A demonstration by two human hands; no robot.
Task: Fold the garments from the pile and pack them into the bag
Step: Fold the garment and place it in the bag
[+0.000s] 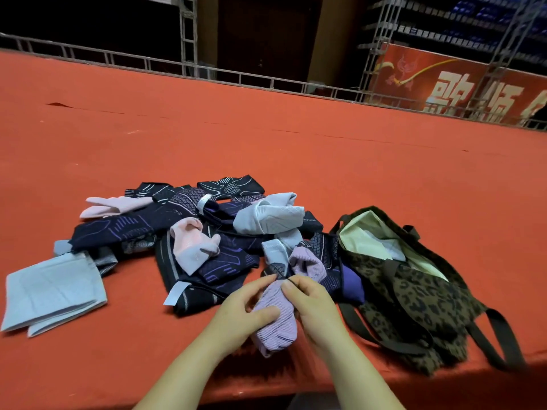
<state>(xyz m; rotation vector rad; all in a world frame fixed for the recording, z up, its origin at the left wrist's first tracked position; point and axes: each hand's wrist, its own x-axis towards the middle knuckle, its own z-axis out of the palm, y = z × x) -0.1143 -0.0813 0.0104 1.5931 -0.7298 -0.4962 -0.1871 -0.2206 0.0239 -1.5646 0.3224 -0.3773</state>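
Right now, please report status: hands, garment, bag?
Both hands, left and right, grip lilac garment. Leopard-print bag open at right. Pile unfolded behind.

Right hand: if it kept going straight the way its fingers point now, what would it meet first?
The right hand points up-left and already pinches the lilac garment. Straight on, it would probably first meet the left hand's fingertips facing it, then the dark patterned garments of the pile; depth is unclear.

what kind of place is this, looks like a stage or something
Probably a stage or event hall: a wide red carpeted platform, metal truss scaffolding behind it, and a red banner with large characters.
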